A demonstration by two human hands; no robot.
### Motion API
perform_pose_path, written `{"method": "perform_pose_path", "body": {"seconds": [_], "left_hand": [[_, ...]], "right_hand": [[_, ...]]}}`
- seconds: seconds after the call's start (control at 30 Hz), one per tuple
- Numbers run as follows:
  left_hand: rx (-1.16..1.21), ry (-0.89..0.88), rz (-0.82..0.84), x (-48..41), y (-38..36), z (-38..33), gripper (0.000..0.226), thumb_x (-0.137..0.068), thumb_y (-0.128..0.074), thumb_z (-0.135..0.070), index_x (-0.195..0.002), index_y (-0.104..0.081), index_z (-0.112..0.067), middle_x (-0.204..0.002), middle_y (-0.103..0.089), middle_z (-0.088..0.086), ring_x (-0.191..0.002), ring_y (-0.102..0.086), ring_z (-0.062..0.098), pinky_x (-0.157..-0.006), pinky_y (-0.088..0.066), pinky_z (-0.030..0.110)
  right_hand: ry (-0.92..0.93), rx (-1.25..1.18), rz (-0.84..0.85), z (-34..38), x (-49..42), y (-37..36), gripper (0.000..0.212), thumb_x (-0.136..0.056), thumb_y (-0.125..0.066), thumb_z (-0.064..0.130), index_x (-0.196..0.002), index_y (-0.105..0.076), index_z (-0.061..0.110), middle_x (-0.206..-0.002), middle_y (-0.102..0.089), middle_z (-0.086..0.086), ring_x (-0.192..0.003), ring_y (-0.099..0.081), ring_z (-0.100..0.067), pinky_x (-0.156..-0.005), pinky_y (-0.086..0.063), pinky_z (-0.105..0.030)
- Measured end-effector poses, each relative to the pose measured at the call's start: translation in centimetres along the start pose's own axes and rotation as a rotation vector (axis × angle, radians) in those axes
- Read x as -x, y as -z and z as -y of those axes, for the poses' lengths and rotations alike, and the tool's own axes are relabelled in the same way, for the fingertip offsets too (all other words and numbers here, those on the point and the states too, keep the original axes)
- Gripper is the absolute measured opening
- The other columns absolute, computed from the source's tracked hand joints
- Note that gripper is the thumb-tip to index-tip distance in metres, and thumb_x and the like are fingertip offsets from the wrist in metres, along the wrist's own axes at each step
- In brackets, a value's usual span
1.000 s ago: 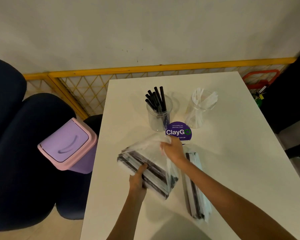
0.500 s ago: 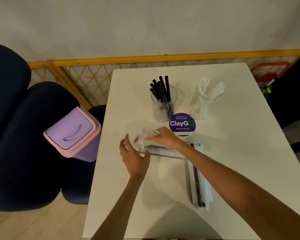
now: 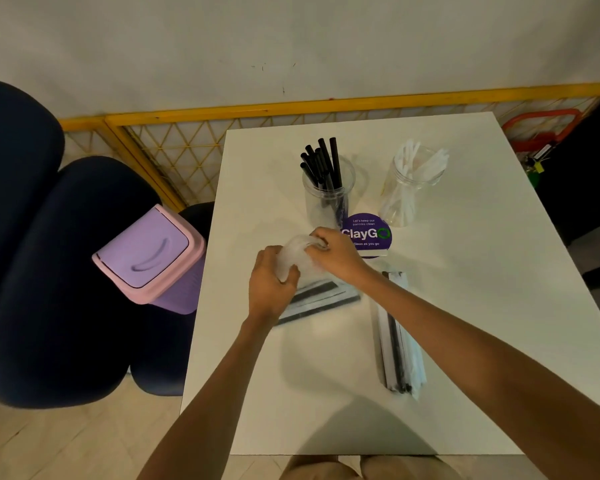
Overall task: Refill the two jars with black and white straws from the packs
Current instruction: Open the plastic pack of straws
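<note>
On the white table [image 3: 465,306] stand two clear jars: the left jar [image 3: 328,194] holds several black straws, the right jar [image 3: 411,188] holds several white straws. Below them lies a pile of black and white straws [image 3: 321,297]. Above its left end both hands hold a crumpled clear plastic wrapper [image 3: 297,254]. My left hand [image 3: 271,282] grips it from the left, and my right hand [image 3: 336,252] pinches its top. A second pack of straws [image 3: 400,336] lies lengthwise at the right, under my right forearm.
A round purple ClayGo sign [image 3: 366,233] stands in front of the jars. A lilac and pink swing-lid bin [image 3: 149,258] sits left of the table, on a dark blue chair [image 3: 66,271]. A yellow mesh fence [image 3: 187,147] runs behind the table.
The pack that both hands held up has come down onto the table. The hands have drawn together and bunched its clear plastic wrapper between them above the straws' left end.
</note>
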State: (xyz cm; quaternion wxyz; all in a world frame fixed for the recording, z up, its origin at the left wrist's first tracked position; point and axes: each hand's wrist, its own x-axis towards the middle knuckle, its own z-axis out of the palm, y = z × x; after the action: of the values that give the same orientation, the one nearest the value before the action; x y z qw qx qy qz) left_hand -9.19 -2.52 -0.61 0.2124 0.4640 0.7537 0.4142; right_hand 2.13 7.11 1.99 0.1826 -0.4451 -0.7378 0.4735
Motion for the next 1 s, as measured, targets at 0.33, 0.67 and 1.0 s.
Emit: {"method": "perform_pose_path", "body": {"seconds": [0.33, 0.67, 1.0], "left_hand": [[0.089, 0.090, -0.080, 0.5, 1.0, -0.8, 0.011, -0.092, -0.057, -0.019, -0.095, -0.059, -0.008, -0.082, -0.060, 0.000, -0.073, -0.054, 0.013, -0.067, -0.041, 0.022], [0.375, 0.398, -0.437, -0.4, 3.8, -0.1, 0.036, -0.097, -0.045, -0.034, -0.066, -0.049, -0.017, -0.059, -0.049, -0.001, -0.051, -0.045, 0.007, -0.061, -0.040, 0.029], [-0.341, 0.076, 0.273, -0.5, 4.3, -3.2, 0.026, -0.084, -0.063, -0.015, -0.109, -0.060, -0.019, -0.101, -0.062, 0.001, -0.090, -0.059, 0.019, -0.077, -0.046, 0.027]], "right_hand": [[-0.121, -0.180, -0.072, 0.5, 0.7, 0.4, 0.016, -0.094, -0.054, 0.022, -0.080, -0.059, 0.015, -0.070, -0.056, 0.005, -0.065, -0.052, -0.009, -0.061, -0.042, -0.017], [-0.462, -1.105, -0.159, 0.8, 0.0, 3.3, 0.018, -0.098, -0.045, 0.016, -0.103, -0.061, 0.008, -0.060, -0.052, -0.001, -0.051, -0.052, -0.009, -0.061, -0.045, -0.024], [-0.240, -0.748, -0.054, 3.4, -0.2, 4.6, 0.046, -0.101, -0.030, 0.038, -0.085, -0.063, 0.011, -0.047, -0.064, 0.002, -0.044, -0.059, -0.007, -0.059, -0.048, -0.023]]}}
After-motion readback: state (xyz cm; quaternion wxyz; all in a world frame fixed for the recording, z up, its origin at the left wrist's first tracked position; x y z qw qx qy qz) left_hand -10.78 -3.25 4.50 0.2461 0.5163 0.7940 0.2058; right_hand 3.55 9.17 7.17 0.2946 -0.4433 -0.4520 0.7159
